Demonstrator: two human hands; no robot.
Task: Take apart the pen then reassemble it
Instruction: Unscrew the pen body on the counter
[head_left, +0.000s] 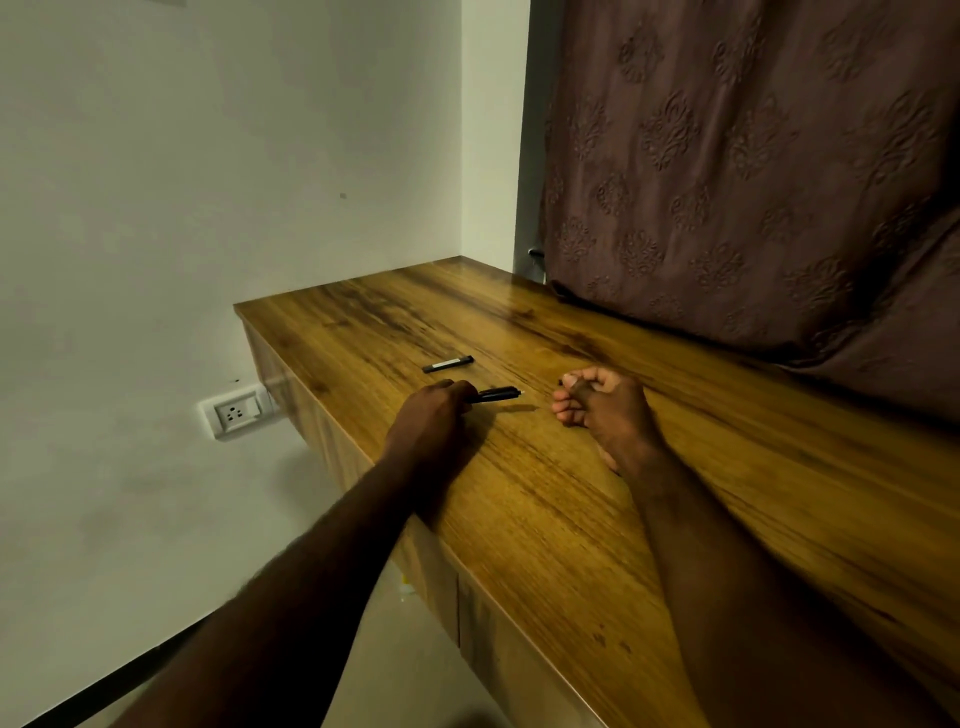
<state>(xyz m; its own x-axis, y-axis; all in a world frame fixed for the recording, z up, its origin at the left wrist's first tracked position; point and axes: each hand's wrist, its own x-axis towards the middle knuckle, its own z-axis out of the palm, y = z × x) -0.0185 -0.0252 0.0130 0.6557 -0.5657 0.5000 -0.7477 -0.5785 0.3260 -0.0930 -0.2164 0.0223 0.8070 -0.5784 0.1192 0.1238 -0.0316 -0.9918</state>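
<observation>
Already my left hand (436, 410) pinched the pen barrel (496, 395) just above the worktop (545, 519), its tip toward my right hand (597, 402), whose fingers curled around something I could not identify, while the cap (448, 364) lay just beyond.

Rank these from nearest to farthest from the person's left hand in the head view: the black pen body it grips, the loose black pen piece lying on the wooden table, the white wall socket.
1. Black pen body: gripped in the left hand, tip pointing right.
2. Loose black pen piece: on the wooden table, just beyond the hand.
3. White wall socket: far left, on the wall below the tabletop.
</observation>
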